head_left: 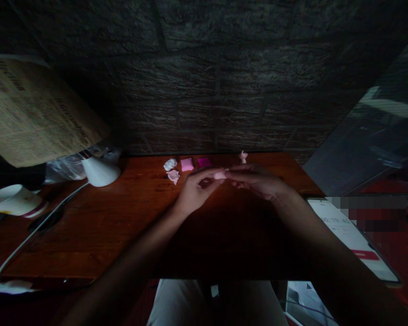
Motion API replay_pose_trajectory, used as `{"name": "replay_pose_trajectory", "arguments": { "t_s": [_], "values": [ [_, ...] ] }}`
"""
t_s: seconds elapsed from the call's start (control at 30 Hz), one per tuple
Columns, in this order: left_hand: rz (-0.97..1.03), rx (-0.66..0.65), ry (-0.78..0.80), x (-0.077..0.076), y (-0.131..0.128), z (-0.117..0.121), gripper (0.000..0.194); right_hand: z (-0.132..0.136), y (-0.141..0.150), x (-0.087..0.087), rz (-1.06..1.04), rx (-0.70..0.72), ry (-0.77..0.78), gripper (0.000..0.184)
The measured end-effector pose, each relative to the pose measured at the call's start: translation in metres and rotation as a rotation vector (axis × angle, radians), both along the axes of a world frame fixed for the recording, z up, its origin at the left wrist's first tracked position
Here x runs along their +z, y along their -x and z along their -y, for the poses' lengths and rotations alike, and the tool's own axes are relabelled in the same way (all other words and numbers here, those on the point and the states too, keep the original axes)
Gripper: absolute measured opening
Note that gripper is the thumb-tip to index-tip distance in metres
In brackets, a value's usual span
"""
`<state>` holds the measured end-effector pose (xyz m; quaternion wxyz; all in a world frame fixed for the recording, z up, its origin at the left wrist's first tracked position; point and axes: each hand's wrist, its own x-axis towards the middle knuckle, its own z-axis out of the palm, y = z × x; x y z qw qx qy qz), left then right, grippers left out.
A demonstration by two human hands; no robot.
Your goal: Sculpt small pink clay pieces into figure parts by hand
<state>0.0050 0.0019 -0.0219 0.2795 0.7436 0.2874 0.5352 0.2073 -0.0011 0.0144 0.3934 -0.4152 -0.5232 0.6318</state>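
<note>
A small pale pink lump point(219, 174), which looks like modelling clay, is held between my two hands above the wooden table. My left hand point(197, 189) pinches it from the left with thumb and fingers. From the right, my right hand point(255, 180) closes its thumb and fingertips on the same lump. Just beyond my left hand lie a white crumpled lump point(170, 164), a pink square block point(187, 164), a magenta block point(204, 162) and a pale pink piece with a ragged edge point(173, 176). Past my right hand stands a small pale pink figure-like piece point(243, 156).
A white lamp point(100, 171) with a printed paper shade point(37, 111) stands on the table point(122, 231) at left, its cable running forward. Beside it is a paper cup point(15, 200). A lit phone or tablet point(353, 240) lies at right. A dark brick wall point(197, 81) rises behind.
</note>
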Motion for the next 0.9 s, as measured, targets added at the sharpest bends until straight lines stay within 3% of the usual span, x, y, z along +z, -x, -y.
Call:
{"name": "replay_pose_trajectory", "arguments": {
  "t_s": [0.13,0.67,0.9],
  "values": [
    [-0.019,0.009,-0.015,0.0005,0.0004,0.0011,0.024,-0.0006,-0.0013,-0.0013,-0.007,-0.013,-0.031,0.023],
    [-0.080,0.017,-0.105,0.0043,0.0034,0.0022,0.024,-0.0020,0.0021,-0.0058,-0.030,-0.065,0.014,0.031],
    [0.009,-0.027,0.055,-0.0002,0.0009,-0.0004,0.025,0.0009,-0.0017,0.0030,0.051,-0.009,-0.062,0.028]
  ]
}}
